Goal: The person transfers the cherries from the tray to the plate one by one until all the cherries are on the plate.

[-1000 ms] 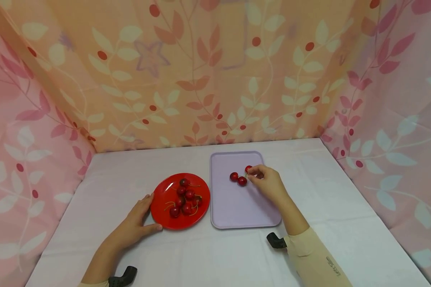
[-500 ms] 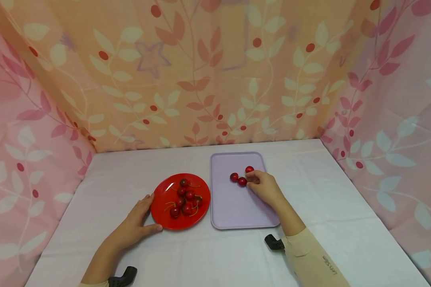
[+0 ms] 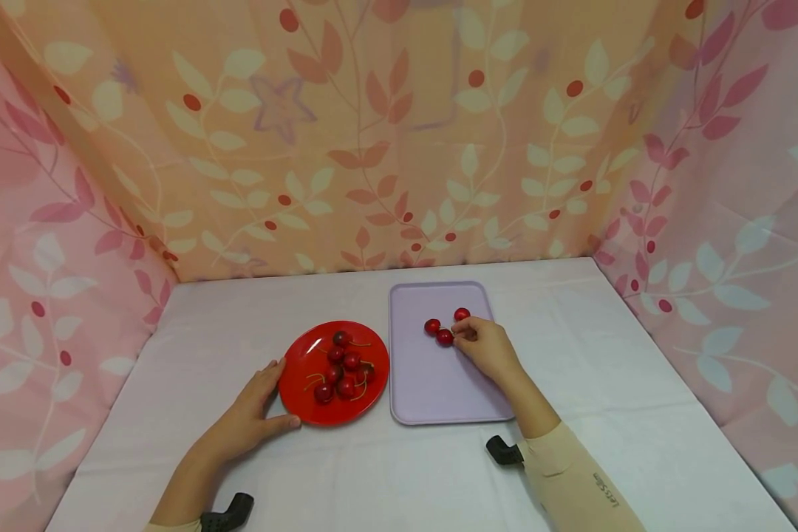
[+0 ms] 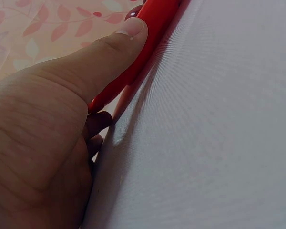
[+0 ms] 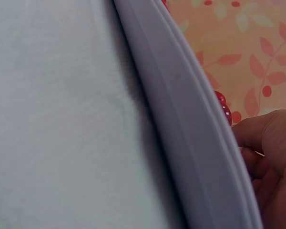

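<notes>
From the head camera, the right hand rests over the lilac tray, its fingertips bunched together right beside the nearest cherry; whether they pinch its stem or only touch it I cannot tell. To do this well, I judge the grip should be light and on the stem or sides, so the fruit neither rolls nor bruises. Three cherries lie on the tray: that one, a second at its ten o'clock, just beside it, and a third at its one o'clock. The left hand lies on the white cloth at the eight o'clock edge of the red plate, fingers relaxed and slightly spread, thumb along the rim. The plate holds a heap of cherries with stems.

The left wrist camera shows the thumb pressed flat against the plate's rim, steadying it; the other fingers are tucked out of sight.

The right wrist camera looks along the tray's raised rim; a cherry peeks over it, next to curled fingers.
</notes>
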### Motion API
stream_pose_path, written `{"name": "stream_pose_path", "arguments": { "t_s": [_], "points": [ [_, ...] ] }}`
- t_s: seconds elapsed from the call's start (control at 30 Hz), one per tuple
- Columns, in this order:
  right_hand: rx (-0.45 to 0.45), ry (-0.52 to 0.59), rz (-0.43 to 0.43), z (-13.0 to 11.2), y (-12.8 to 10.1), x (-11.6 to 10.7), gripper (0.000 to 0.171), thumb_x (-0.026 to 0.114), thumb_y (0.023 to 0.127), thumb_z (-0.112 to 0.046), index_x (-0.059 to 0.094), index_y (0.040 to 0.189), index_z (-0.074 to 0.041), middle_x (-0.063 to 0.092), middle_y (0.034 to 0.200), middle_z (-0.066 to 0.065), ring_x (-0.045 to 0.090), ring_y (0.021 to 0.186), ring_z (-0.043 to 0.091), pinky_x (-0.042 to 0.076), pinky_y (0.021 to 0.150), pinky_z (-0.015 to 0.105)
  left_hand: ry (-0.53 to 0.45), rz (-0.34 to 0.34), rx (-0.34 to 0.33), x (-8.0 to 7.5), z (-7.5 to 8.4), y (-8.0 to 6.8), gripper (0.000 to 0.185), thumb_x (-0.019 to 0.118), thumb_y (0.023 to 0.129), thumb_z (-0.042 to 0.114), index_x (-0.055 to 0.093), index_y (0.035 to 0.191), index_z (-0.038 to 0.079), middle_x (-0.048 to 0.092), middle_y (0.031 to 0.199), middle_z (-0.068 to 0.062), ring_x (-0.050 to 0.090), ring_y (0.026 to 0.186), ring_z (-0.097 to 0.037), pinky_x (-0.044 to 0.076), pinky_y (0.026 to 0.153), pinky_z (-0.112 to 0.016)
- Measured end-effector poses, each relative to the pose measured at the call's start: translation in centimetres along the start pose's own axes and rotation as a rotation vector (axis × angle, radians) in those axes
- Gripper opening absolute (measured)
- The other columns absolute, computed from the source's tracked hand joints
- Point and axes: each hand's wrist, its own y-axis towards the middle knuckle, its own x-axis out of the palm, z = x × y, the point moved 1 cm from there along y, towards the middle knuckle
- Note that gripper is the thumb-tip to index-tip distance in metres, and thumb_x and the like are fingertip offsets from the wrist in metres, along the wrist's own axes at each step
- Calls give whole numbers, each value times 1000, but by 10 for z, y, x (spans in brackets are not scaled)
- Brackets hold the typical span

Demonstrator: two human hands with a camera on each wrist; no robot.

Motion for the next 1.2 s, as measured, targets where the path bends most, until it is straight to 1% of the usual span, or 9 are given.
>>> {"name": "stream_pose_path", "arguments": {
  "t_s": [0.23, 0.4, 0.67, 0.87, 1.0, 1.2],
  "points": [
    [-1, -14, 47, 0, 1, 0, 9, 75, 89, -12, 77, 97, -15, 74, 90, 0, 64, 81, 14, 53, 77, 32, 1, 0, -5, 1, 0, 0, 114, 83, 78, 56, 19, 166, 21, 22, 170, -13, 12, 157, -41, 19, 118, -73],
    [-6, 32, 85, -4, 1, -2, 7, 77, 87, -11, 76, 93, -16, 75, 91, 1, 61, 80, 18, 50, 74, 32, 12, 3, -7, 1, 0, 0, 115, 83, 77, 58, 19, 166, 21, 23, 170, -13, 12, 157, -41, 19, 118, -73],
    [-20, 61, 107, -9, -2, -2, 8, 77, 87, -12, 76, 91, -18, 74, 89, -1, 60, 80, 17, 49, 71, 28, 14, -4, -7, 0, 2, -2, 115, 82, 78, 58, 19, 166, 20, 22, 170, -13, 12, 157, -41, 21, 118, -73],
    [-64, 97, 124, -16, -4, -3, 8, 76, 87, -12, 76, 91, -19, 73, 85, -3, 60, 77, 16, 47, 65, 25, 9, -8, -15, 0, 3, -2, 115, 82, 77, 58, 18, 166, 20, 22, 170, -14, 12, 156, -41, 22, 117, -72],
    [-105, 118, 125, -20, -4, -2, 10, 77, 87, -9, 77, 91, -18, 73, 84, -2, 61, 74, 16, 48, 64, 23, 8, -7, -17, 0, 4, -2, 115, 82, 78, 57, 18, 166, 20, 21, 170, -14, 12, 156, -42, 20, 117, -73],
    [-145, 137, 108, -27, -5, -3, 12, 77, 86, -6, 77, 90, -18, 74, 83, -3, 61, 73, 15, 50, 64, 23, 1, -3, -1, 0, 2, -1, 114, 82, 79, 56, 18, 166, 21, 21, 170, -15, 11, 156, -43, 19, 117, -74]
  ]
}}
